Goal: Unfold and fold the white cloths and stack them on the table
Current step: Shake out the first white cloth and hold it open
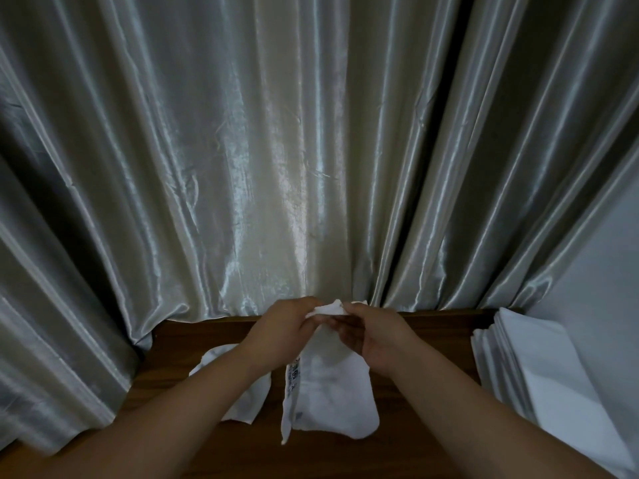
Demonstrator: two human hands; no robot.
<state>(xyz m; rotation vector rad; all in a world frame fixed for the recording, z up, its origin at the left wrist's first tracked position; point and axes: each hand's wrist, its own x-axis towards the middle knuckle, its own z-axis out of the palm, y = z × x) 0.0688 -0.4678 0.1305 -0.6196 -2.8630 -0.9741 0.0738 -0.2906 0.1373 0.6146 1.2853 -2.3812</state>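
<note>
Hands, left (283, 328) and right (371, 335), pinch one cloth (332, 395) (another (242, 395) lies flat).

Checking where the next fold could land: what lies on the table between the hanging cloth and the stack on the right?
In the head view, only bare wooden table between the held cloth and the stack, crossed above by the right forearm.

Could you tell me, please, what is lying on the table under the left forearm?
A white cloth lies flat on the wooden table under the left forearm. The arm covers its middle, so its folds cannot be seen.
</note>
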